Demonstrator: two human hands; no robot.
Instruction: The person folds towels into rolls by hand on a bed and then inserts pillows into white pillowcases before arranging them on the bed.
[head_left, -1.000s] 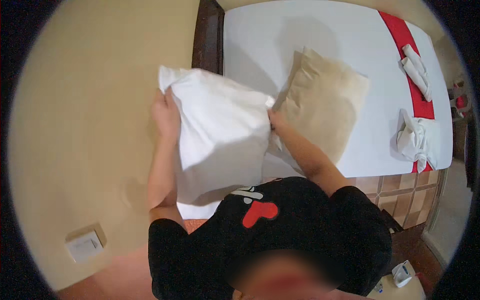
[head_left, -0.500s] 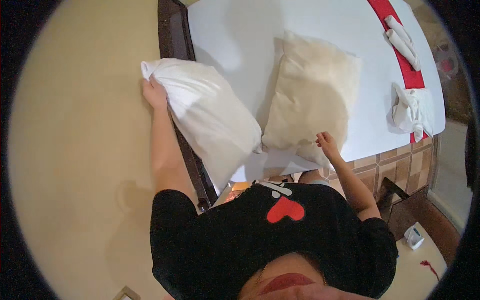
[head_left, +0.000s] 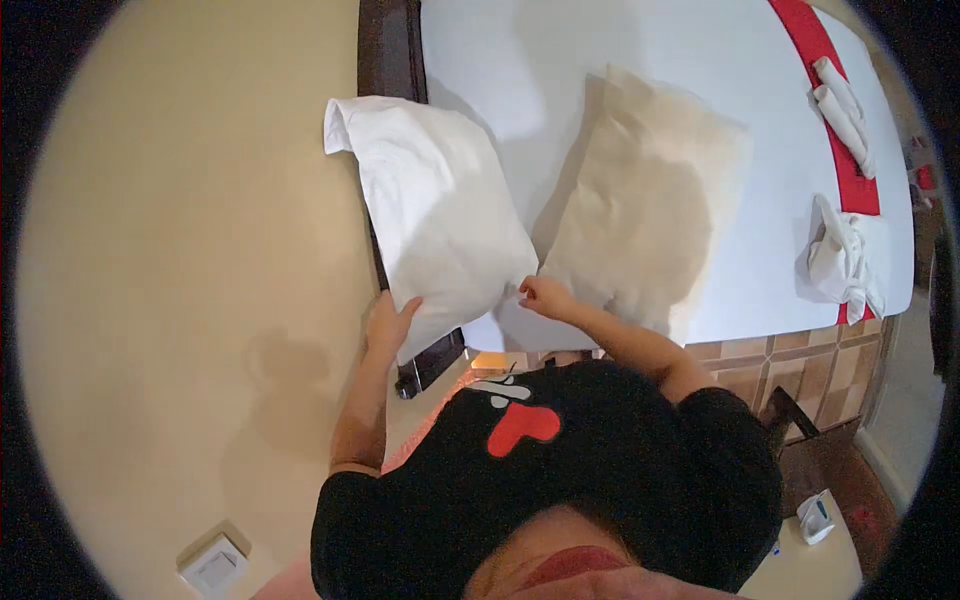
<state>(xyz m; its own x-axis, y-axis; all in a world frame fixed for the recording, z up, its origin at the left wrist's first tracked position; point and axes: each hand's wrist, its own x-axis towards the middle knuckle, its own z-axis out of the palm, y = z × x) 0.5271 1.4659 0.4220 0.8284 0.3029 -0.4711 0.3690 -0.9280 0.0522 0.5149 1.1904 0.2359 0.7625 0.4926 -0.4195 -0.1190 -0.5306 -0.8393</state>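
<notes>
A white-cased pillow (head_left: 440,210) leans at the dark headboard along the wall, its flat case end sticking out at the far left. My left hand (head_left: 388,325) grips its near left edge, thumb lying on the front and fingers hidden behind. Curled fingers of my right hand (head_left: 545,297) are at the pillow's near right corner; whether they pinch any cloth I cannot make out. To the right, a second pillow (head_left: 645,200), cream-coloured, lies flat on the white bed sheet (head_left: 510,60).
The dark headboard (head_left: 392,50) borders the wall (head_left: 200,250). Across the bed's far right runs a red runner (head_left: 858,195) bearing rolled white towels (head_left: 845,120) and a folded towel (head_left: 843,262). A light switch (head_left: 213,568) is at lower left; a small table (head_left: 815,570) stands lower right.
My left hand has moved from the pillow's far left corner down to its near left edge. My right hand has come left from beside the cream pillow to the white pillow's corner.
</notes>
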